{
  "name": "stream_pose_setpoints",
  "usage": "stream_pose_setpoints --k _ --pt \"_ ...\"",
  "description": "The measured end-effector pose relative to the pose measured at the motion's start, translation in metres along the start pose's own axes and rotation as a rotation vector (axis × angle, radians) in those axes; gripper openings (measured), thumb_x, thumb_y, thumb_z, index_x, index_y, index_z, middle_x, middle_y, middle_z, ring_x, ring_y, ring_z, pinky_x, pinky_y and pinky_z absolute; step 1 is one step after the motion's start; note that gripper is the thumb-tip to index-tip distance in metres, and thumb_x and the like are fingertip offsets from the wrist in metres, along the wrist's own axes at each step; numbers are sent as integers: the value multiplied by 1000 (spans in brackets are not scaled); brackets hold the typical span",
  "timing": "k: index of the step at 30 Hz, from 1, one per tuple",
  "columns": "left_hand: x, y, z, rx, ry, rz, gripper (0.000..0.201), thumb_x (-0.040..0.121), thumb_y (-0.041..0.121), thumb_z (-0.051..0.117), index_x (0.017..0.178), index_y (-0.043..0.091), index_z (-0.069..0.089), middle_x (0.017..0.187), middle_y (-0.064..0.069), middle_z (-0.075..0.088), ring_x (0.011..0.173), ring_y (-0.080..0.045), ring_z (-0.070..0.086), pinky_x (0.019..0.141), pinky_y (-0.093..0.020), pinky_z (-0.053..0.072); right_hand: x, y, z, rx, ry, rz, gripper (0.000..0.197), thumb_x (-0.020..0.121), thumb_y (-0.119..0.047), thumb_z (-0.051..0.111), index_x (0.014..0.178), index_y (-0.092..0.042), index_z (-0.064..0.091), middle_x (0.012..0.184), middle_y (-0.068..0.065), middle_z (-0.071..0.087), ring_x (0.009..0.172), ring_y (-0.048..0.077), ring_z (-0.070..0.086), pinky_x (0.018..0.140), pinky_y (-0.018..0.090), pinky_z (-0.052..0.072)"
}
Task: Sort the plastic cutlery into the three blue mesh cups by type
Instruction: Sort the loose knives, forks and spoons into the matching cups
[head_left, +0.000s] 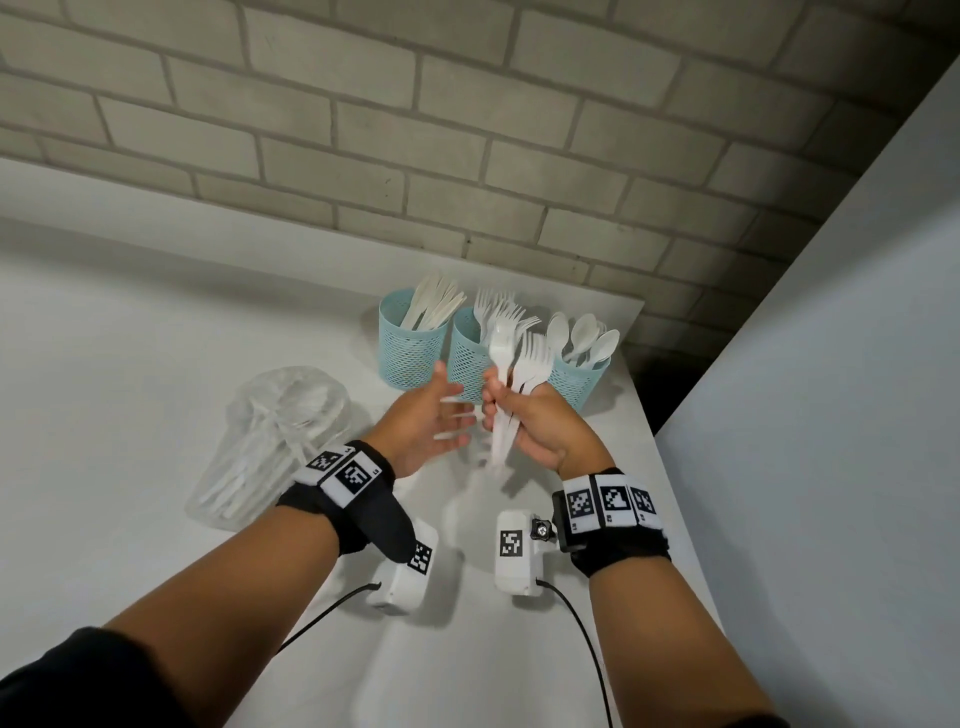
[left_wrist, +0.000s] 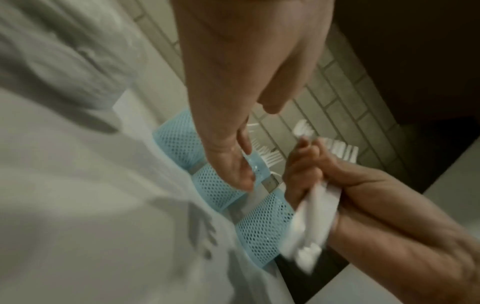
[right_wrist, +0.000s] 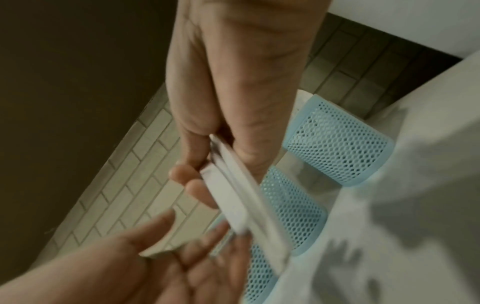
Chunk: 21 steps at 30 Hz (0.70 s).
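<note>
Three blue mesh cups stand in a row at the table's back. The left cup (head_left: 410, 353) holds knives, the middle cup (head_left: 465, 364) forks, the right cup (head_left: 574, 387) spoons. My right hand (head_left: 501, 410) grips a bundle of white plastic forks (head_left: 524, 374) upright in front of the middle and right cups, tines up. In the right wrist view the bundle (right_wrist: 241, 197) runs out from my curled right hand (right_wrist: 205, 164). My left hand (head_left: 452, 421) is spread open, fingers straight, just left of the handles. The blur hides whether my left hand (right_wrist: 197, 253) touches them.
A clear plastic bag (head_left: 275, 436) with more white cutlery lies on the white table (head_left: 156, 338) to the left. A brick wall (head_left: 467, 130) runs behind the cups. The table's right edge and a dark gap (head_left: 654, 379) lie close beside the spoon cup, with a white panel (head_left: 831, 415) beyond.
</note>
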<state>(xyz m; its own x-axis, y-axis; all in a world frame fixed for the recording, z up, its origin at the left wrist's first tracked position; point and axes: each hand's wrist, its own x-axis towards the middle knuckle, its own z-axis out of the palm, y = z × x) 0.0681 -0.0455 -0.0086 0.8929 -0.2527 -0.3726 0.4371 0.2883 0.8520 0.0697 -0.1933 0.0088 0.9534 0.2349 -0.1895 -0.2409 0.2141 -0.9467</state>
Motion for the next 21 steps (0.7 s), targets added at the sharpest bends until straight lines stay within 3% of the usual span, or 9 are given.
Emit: stream_pose_setpoints --k 2,5,8,11,15,17,21 --pt "0 -5 0 -99 -90 -189 64 95 58 26 122 4 47 115 -20 59 99 -30 62 76 -40 55 2 -2 5 101 23 -84 13 95 -4 46 91 -11 57 72 2 59 61 9 62 63 22 54" --pt "0 -13 -1 -145 -171 -314 66 96 57 21 118 1 49 106 -22 61 95 -32 63 85 -45 50 4 -3 13 180 26 -183 16 95 -2 44 89 -12 55 66 -3 64 63 8 64 66 21 55" --pt "-1 -14 2 -265 -188 -320 55 100 47 26 107 0 53 98 -24 63 85 -33 67 79 -42 55 5 0 20 126 34 -282 15 92 2 47 88 -8 56 68 -2 64 67 9 64 72 21 55" --pt "0 -12 5 -342 -142 -281 42 102 36 31 103 3 57 92 -16 63 65 -24 71 59 -27 60 4 5 24 27 12 -284 15 89 5 53 89 -9 59 74 -2 67 75 11 65 81 24 53" --pt "2 -12 5 -302 -49 -256 29 100 25 39 95 5 59 74 -14 63 53 -15 62 49 -17 53 3 -1 26 96 25 -248 15 89 2 54 100 -6 59 77 1 71 76 12 68 82 26 53" --pt "3 -13 3 -281 -19 -275 26 99 26 43 96 7 60 74 -15 62 48 -12 57 44 -14 50 3 -6 26 74 44 -239 17 90 -1 54 107 -4 56 77 1 72 77 13 69 80 27 55" --pt "5 -15 0 -240 37 -275 26 98 35 44 94 12 56 66 -7 56 35 -5 44 33 -9 35 3 -11 24 -60 53 -204 13 90 -7 57 100 -14 58 76 0 71 77 11 69 76 26 54"
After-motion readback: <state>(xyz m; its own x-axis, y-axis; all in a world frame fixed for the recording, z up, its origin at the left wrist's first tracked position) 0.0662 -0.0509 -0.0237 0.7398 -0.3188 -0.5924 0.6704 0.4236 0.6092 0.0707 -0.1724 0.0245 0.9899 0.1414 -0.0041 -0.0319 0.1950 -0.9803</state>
